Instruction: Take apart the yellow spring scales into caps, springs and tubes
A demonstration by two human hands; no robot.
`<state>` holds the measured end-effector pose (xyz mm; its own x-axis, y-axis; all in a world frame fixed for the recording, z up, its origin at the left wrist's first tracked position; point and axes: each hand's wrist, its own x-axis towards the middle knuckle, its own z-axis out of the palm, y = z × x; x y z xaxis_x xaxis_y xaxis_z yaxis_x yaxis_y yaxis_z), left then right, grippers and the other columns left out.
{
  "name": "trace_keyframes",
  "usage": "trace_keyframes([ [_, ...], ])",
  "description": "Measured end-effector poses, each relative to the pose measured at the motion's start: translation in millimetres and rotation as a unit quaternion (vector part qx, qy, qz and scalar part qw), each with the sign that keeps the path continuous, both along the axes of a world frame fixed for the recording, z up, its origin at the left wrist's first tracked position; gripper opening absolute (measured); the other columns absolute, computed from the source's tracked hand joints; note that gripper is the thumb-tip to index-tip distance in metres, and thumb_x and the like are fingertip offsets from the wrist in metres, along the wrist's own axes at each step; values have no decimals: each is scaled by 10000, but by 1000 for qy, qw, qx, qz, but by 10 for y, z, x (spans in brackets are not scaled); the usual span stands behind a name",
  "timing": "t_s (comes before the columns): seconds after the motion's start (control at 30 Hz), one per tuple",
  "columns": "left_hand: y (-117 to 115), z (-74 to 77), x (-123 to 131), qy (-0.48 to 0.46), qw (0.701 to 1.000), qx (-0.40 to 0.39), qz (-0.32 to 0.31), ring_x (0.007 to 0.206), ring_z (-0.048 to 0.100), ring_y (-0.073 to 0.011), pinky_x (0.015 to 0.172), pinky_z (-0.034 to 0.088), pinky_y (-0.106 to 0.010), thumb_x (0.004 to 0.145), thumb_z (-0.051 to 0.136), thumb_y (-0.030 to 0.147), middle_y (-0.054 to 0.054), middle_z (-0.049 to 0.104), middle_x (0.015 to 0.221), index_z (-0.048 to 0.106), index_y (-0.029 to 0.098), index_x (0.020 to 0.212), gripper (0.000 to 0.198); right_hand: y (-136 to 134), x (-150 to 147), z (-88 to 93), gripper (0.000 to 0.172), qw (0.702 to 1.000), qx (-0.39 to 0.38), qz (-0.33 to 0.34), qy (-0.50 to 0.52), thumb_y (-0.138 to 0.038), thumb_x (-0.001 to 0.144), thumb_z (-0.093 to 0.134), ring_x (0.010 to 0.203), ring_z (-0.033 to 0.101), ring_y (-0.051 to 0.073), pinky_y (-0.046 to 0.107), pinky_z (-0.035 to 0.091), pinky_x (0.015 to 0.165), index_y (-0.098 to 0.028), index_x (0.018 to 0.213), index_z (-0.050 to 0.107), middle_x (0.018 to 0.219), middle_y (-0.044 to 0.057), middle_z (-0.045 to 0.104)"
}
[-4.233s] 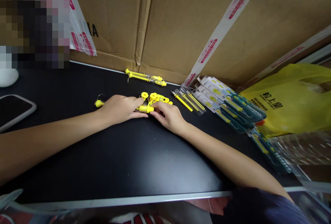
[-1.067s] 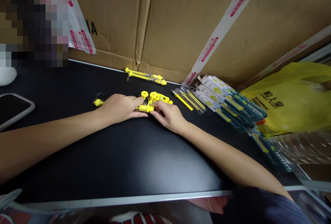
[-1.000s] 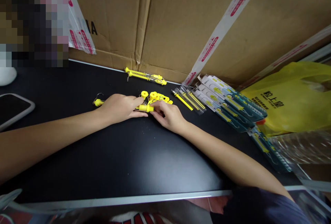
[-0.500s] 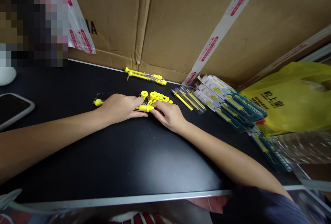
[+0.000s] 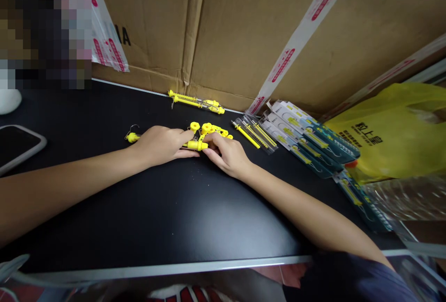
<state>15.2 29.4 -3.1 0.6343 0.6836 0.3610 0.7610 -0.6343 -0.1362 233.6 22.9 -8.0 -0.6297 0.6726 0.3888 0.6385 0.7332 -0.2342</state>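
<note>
The left hand has its grip around a yellow spring scale over the bench; whether the right hand, at its collared end, pinches anything is hidden. Two finished-looking scales lie behind; loose yellow caps and clear tubes seem left.

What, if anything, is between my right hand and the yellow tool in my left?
Nothing visible: your right hand is at the right end of the yellow tool. The yellow parts sit just beyond, not between them.
</note>
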Motion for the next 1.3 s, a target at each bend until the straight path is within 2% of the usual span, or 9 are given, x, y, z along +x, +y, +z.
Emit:
trace_keyframes([
  [0.13, 1, -6, -8, 0, 1000, 5, -1, 566, 601, -161, 446, 195, -247, 845, 395, 650, -20, 640, 673, 586, 184, 848, 504, 10, -7, -5, 253, 1000, 16, 7, -15, -386, 943, 375, 685, 589, 146, 234, 373, 602, -192, 901, 532, 786, 41, 651],
  [0.37, -3, 4, -2, 2, 1000, -3, 2, 561, 588, -166, 454, 208, -238, 842, 412, 642, -34, 653, 687, 594, 183, 853, 493, 10, 7, -38, 185, 999, 17, 26, 12, -328, 896, 465, 609, 554, 120, 217, 368, 568, -201, 1027, 493, 728, -3, 624],
  [0.53, -6, 10, 2, -4, 1000, -9, 1, 559, 582, -149, 455, 179, -242, 843, 427, 632, -32, 655, 690, 581, 177, 841, 480, -12, 9, -11, 249, 1000, 11, 9, 19, -365, 872, 492, 578, 531, 117, 221, 359, 565, -192, 1052, 484, 663, -29, 570],
  [0.77, 3, -12, -11, 2, 1000, 12, -1, 565, 605, -158, 449, 160, -256, 836, 425, 643, -8, 632, 662, 569, 182, 819, 484, 19, 13, -20, 279, 999, 35, 7, 5, -398, 944, 377, 639, 561, 131, 228, 362, 593, -191, 849, 538, 729, 23, 624],
  [0.9, 5, -9, -9, 2, 1000, 12, 3, 567, 608, -164, 449, 158, -256, 837, 410, 653, -11, 631, 664, 567, 181, 815, 498, 20, 16, -45, 207, 998, 51, 16, 27, -376, 920, 447, 604, 550, 115, 215, 364, 570, -189, 923, 536, 693, 2, 607],
  [1.1, 2, -12, 3, 4, 1000, 13, 3, 560, 597, -165, 453, 156, -258, 837, 415, 651, -11, 634, 668, 568, 183, 820, 493, -5, 7, -59, 152, 997, 51, 32, 58, -247, 864, 498, 532, 497, 89, 193, 367, 542, -197, 1007, 493, 613, -52, 510],
  [1.23, 3, -17, -10, -2, 1000, 19, -3, 544, 584, -161, 457, 156, -255, 842, 425, 636, -5, 630, 657, 565, 188, 821, 470, -18, 9, -30, 231, 998, 35, 16, 58, -321, 837, 541, 538, 504, 98, 201, 364, 538, -183, 1015, 489, 605, -54, 501],
  [1.3, 3, -17, -20, -2, 1000, 19, -2, 543, 582, -159, 459, 155, -254, 840, 428, 638, -2, 629, 655, 563, 189, 813, 469, -15, 14, -13, 206, 998, 29, 5, 48, -359, 872, 496, 573, 527, 111, 213, 369, 558, -184, 979, 509, 631, -31, 539],
])
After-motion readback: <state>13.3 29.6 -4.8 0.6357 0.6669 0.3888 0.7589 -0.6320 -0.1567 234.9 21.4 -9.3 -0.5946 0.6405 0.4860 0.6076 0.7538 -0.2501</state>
